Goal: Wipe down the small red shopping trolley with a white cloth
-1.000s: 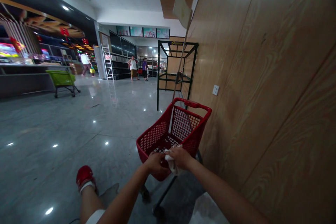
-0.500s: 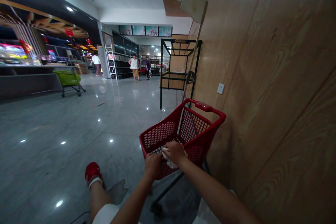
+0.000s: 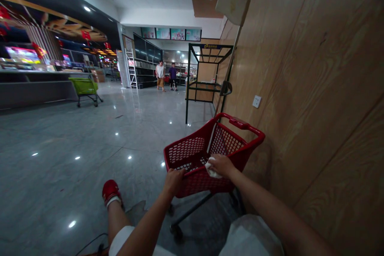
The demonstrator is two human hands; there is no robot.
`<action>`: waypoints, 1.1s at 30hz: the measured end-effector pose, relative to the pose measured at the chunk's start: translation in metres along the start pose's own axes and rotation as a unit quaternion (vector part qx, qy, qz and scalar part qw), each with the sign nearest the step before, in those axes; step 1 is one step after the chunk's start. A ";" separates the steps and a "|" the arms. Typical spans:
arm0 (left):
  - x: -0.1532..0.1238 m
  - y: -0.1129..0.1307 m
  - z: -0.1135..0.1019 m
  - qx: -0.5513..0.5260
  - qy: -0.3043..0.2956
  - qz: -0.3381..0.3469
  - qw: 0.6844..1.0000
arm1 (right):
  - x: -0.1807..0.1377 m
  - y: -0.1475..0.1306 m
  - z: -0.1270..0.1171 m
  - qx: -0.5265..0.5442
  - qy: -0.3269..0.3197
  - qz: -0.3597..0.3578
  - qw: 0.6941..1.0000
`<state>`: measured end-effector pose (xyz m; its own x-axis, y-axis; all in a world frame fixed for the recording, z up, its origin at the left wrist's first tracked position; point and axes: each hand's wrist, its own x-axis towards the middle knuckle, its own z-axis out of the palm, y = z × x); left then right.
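A red plastic shopping cart (image 3: 192, 184) stands before me on dark legs with wheels, its handle on the far right side. My left hand (image 3: 174, 182) grips the near rim of the basket at its left part. Further right along the same rim, my right hand (image 3: 221, 165) is closed on a white cloth (image 3: 212, 169), which is pressed over the rim and hangs down the outer side. The mesh walls and the inside of the basket show beyond my hands.
A wooden wall (image 3: 300, 108) rises close on the right. Behind the cart stand a dark metal rack (image 3: 188, 88) and a long pole with a pale board (image 3: 231, 0). A green cart (image 3: 85, 87) is at the left; two people (image 3: 166, 75) are far back. A cable lies near my foot.
My right hand has slid the cloth rightward along the rim, away from my left hand. The left hand keeps its grip. The view has shifted slightly, and the people at the back have moved.
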<state>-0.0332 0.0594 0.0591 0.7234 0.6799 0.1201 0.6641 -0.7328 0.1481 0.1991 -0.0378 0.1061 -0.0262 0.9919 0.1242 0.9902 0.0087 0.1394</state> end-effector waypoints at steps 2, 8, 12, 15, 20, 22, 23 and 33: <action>0.001 0.003 -0.001 0.007 0.004 -0.008 1.000 | -0.003 0.009 -0.002 0.000 0.004 0.010 1.000; 0.010 0.041 0.010 0.053 0.020 -0.113 0.992 | 0.017 -0.050 0.010 0.013 0.020 0.002 1.000; 0.012 0.047 0.016 0.049 0.039 -0.113 0.992 | 0.029 -0.077 0.017 -0.002 0.045 0.005 0.999; 0.011 0.033 0.014 0.035 0.016 -0.067 0.997 | 0.024 -0.050 0.017 -0.016 0.042 -0.018 0.999; 0.014 0.017 0.007 0.026 0.007 -0.068 0.997 | -0.004 0.034 0.006 -0.066 0.058 0.046 0.995; 0.015 0.017 0.007 0.028 0.013 -0.075 0.997 | -0.012 0.050 0.002 -0.075 0.063 0.073 0.993; 0.016 0.018 0.008 0.029 0.021 -0.077 0.996 | -0.013 0.050 0.000 -0.072 0.060 0.081 0.992; 0.013 0.020 0.017 0.047 0.072 -0.087 0.992 | 0.036 -0.092 0.026 0.011 0.090 0.038 0.995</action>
<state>-0.0068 0.0528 0.0467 0.5657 0.7887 0.2406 0.7966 -0.5981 0.0879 0.1103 0.0002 0.0718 0.0272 0.9511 0.3076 0.9928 -0.0615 0.1024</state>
